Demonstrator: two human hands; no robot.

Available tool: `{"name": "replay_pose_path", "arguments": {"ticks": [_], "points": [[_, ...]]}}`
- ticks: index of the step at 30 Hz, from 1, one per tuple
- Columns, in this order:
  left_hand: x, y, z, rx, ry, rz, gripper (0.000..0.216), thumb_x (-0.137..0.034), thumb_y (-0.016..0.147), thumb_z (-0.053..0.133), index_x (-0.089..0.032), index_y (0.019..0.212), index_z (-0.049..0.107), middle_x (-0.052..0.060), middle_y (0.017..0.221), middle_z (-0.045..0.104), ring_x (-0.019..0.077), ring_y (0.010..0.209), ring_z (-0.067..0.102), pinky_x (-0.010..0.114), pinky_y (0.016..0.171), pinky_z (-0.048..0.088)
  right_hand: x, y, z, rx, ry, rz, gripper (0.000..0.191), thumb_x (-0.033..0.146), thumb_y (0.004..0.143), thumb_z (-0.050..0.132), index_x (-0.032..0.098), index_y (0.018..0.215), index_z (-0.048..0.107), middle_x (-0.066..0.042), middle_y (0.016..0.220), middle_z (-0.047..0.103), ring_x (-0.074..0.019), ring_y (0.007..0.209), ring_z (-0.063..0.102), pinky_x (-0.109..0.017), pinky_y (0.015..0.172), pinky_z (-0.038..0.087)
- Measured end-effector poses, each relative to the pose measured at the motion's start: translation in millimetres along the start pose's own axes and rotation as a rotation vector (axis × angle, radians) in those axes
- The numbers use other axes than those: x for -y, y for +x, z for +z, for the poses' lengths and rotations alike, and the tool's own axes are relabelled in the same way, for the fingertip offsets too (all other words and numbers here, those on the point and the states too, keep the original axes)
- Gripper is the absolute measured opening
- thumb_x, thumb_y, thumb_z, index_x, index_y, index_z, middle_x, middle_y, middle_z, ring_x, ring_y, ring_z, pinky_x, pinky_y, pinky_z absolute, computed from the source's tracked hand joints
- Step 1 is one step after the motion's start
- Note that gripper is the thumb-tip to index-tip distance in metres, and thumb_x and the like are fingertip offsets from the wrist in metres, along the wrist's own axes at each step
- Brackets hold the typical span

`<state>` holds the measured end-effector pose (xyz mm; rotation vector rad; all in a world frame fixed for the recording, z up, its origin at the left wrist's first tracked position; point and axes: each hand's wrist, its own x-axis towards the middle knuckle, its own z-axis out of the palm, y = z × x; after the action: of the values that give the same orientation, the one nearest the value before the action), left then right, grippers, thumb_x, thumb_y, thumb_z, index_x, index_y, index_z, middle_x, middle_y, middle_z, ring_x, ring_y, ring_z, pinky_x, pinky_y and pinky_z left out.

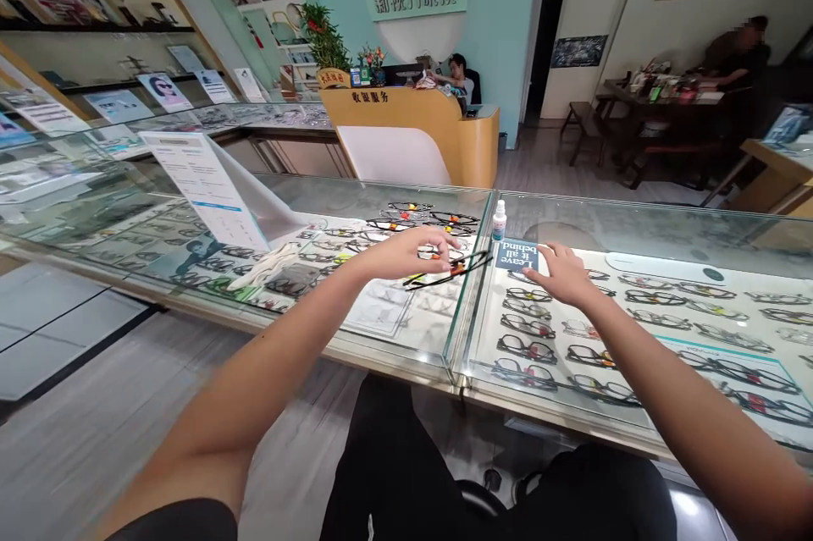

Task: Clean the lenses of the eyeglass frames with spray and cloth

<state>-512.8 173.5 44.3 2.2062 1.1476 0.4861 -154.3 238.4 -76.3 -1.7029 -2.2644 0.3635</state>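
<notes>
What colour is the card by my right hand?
Small rectangular card: dark blue, white lettering; head view.

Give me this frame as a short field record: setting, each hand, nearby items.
setting: glass display counter, rows of spectacles under its top
left hand: reached over black-framed spectacles lying on the glass; grip cannot be told
right hand: flat, fingers spread, on the glass beside a dark blue printed card
nearby: small white dropper bottle with a blue label, upright behind the card; white cloth further left
background: seated person behind a yellow reception desk
</notes>
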Motion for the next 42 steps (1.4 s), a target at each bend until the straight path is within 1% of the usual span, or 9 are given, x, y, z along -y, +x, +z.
{"name": "replay_pose_path", "arguments": {"ticks": [3, 6, 10, 14, 24, 31, 37, 39, 42], "points": [[-6, 38, 17, -0.191, -0.340, 0.014, 0.041, -0.061, 0.088, 0.078, -0.020, 0.087, 0.071, 0.008, 0.105, 0.077, 0.0247, 0.098, 0.071, 0.037, 0.087, 0.053, 9, 1, -22, -0.040, 0.191, -0.020, 0.052, 0.052, 0.099, 0.060, 0.015, 0.134, 0.071, -0.023, 0.148, 0.066, -0.0386, 0.135, 0.061, -0.056, 0.116, 0.046], [-12, 83, 44, -0.366, -0.587, 0.096, 0.046, -0.064, 0.084, 0.082, -0.020, 0.086, 0.071, 0.005, 0.091, 0.074, 0.0198, 0.086, 0.066, 0.033, 0.084, 0.052, 27, 1, -49, -0.068, 0.332, -0.103, 0.041, 0.054, 0.104, 0.052, 0.021, 0.110, 0.075, -0.010, 0.116, 0.079, -0.0250, 0.103, 0.072, -0.040, 0.096, 0.055], [-20, 119, 76, -0.484, -0.753, 0.186, 0.053, -0.069, 0.077, 0.085, -0.019, 0.086, 0.068, 0.002, 0.087, 0.069, 0.0165, 0.083, 0.062, 0.031, 0.084, 0.051, 55, -2, -67, -0.171, 0.737, -0.313, 0.034, 0.056, 0.097, 0.067, 0.022, 0.098, 0.073, -0.003, 0.092, 0.074, -0.0200, 0.085, 0.065, -0.035, 0.081, 0.051], [-19, 119, 95, -0.512, -0.772, 0.195, 0.051, -0.066, 0.081, 0.085, -0.019, 0.088, 0.066, 0.001, 0.089, 0.067, 0.0159, 0.086, 0.061, 0.029, 0.084, 0.050, 68, -8, -59, -0.325, 0.865, -0.307, 0.036, 0.056, 0.093, 0.074, 0.022, 0.085, 0.067, 0.001, 0.077, 0.062, -0.0160, 0.072, 0.053, -0.032, 0.070, 0.043], [-3, 112, 100, -0.462, -0.748, 0.150, 0.041, -0.058, 0.082, 0.087, -0.019, 0.092, 0.076, 0.005, 0.093, 0.074, 0.0203, 0.090, 0.068, 0.034, 0.087, 0.055, 66, -14, -47, -0.301, 0.806, -0.263, 0.049, 0.070, 0.093, 0.070, 0.022, 0.085, 0.069, 0.000, 0.076, 0.065, -0.0169, 0.071, 0.052, -0.033, 0.069, 0.042], [-9, 106, 99, -0.570, -0.716, 0.172, 0.040, -0.058, 0.085, 0.085, -0.020, 0.091, 0.075, 0.007, 0.101, 0.075, 0.0219, 0.099, 0.069, 0.035, 0.092, 0.056, 63, -17, -54, -0.340, 0.834, -0.281, 0.043, 0.065, 0.094, 0.073, 0.022, 0.086, 0.073, 0.000, 0.073, 0.063, -0.0169, 0.070, 0.052, -0.034, 0.069, 0.042], [-2, 109, 99, -0.582, -0.725, 0.180, 0.038, -0.056, 0.087, 0.084, -0.020, 0.094, 0.074, 0.007, 0.107, 0.076, 0.0227, 0.106, 0.071, 0.036, 0.098, 0.055, 55, -23, -60, -0.487, 0.586, -0.190, 0.034, 0.056, 0.103, 0.064, 0.024, 0.098, 0.075, 0.002, 0.061, 0.064, -0.0169, 0.056, 0.057, -0.034, 0.064, 0.045], [1, 110, 99, -0.580, -0.712, 0.184, 0.035, -0.054, 0.089, 0.083, -0.020, 0.094, 0.074, 0.008, 0.108, 0.076, 0.0229, 0.108, 0.071, 0.035, 0.097, 0.055, 55, -25, -61, -0.573, 0.487, -0.130, 0.031, 0.050, 0.107, 0.058, 0.024, 0.105, 0.075, -0.001, 0.070, 0.075, -0.0178, 0.057, 0.065, -0.035, 0.064, 0.048], [4, 109, 99, -0.582, -0.671, 0.174, 0.033, -0.052, 0.089, 0.083, -0.020, 0.094, 0.075, 0.008, 0.111, 0.075, 0.0241, 0.111, 0.071, 0.034, 0.093, 0.056, 55, -27, -64, -0.720, 0.384, -0.111, 0.033, 0.041, 0.108, 0.052, 0.023, 0.125, 0.074, -0.008, 0.107, 0.086, -0.0217, 0.077, 0.078, -0.037, 0.069, 0.055]]}}
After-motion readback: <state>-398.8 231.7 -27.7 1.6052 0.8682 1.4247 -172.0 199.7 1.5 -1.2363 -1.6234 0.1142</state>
